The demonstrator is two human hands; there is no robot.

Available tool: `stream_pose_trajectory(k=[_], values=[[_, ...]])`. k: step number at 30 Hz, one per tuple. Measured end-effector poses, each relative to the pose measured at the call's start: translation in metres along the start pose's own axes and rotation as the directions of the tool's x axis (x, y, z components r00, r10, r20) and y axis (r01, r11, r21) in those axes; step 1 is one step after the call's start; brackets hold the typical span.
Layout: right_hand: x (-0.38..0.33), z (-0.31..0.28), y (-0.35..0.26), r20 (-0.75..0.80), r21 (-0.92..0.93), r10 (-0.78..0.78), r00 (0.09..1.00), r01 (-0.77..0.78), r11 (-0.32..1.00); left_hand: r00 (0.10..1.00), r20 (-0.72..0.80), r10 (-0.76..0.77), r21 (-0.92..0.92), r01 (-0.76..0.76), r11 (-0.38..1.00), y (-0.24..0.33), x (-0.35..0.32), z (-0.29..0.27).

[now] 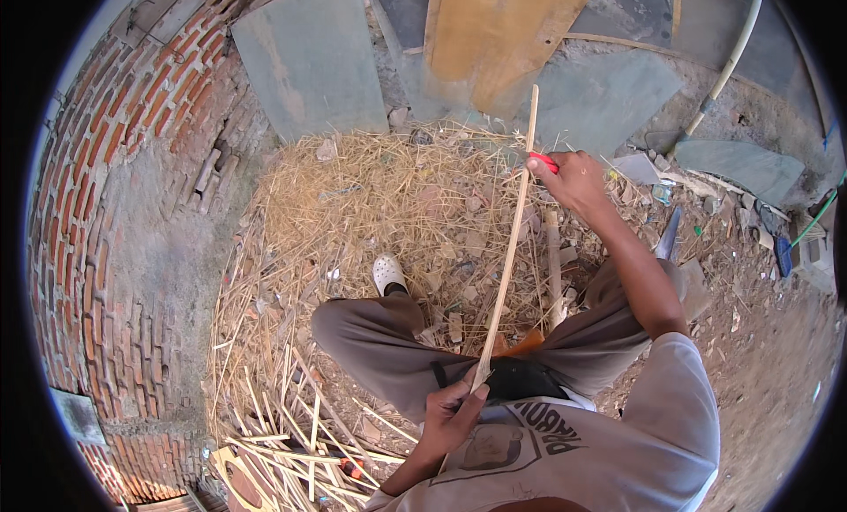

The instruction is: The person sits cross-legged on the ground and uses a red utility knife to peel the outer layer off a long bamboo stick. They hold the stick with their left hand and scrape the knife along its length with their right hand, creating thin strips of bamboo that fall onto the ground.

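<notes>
A long, pale bamboo strip (509, 265) runs slanting away from my lap, its far end pointing up past my right hand. Closed around its near end is my left hand (452, 415), held close against my shirt. Out along the strip, my right hand (578, 184) grips a red-handled knife (543, 161). The knife meets the strip near its far end; most of the blade is too small or hidden to make out.
Straw-like shavings (353, 185) cover the ground ahead. Many cut strips (309, 432) lie at lower left, with a saw blade (669, 234) at right. A brick wall (115, 274) stands left; boards (309, 62) lean at the back. A thicker stick (553, 265) lies beside the strip.
</notes>
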State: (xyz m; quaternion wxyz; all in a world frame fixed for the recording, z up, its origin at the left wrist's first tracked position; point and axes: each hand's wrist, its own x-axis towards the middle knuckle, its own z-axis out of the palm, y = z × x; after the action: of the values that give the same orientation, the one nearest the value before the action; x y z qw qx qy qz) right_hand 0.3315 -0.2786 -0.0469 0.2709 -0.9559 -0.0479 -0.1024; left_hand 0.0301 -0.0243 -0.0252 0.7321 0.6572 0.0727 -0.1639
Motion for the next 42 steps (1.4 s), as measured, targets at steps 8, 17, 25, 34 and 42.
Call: stream_pose_trajectory(k=[8, 17, 25, 34, 42], values=[[-0.099, 0.021, -0.073, 0.051, 0.084, -0.635, 0.771, 0.63, 0.772, 0.99, -0.111, 0.089, 0.057, -0.083, 0.995, 0.007, 0.018, -0.014], [-0.059, 0.027, -0.054, 0.038, 0.015, -0.556, 0.831, 0.555, 0.831, 0.983, -0.125, 0.133, 0.106, -0.12, 0.987, 0.01, 0.022, -0.008], [0.003, 0.016, 0.0, -0.049, -0.133, -0.189, 0.981, 0.181, 0.975, 0.997, -0.019, 0.073, 0.071, -0.072, 0.995, 0.005, 0.004, -0.004], [0.059, -0.018, 0.051, -0.081, -0.122, 0.043, 0.996, -0.053, 0.991, 0.997, 0.057, -0.057, 0.111, 0.051, 0.993, 0.008, -0.027, -0.008], [0.077, -0.037, 0.167, -0.119, 0.116, 0.518, 0.847, -0.506, 0.854, 0.982, 0.164, -0.09, 0.12, 0.071, 0.99, 0.01, -0.049, -0.019]])
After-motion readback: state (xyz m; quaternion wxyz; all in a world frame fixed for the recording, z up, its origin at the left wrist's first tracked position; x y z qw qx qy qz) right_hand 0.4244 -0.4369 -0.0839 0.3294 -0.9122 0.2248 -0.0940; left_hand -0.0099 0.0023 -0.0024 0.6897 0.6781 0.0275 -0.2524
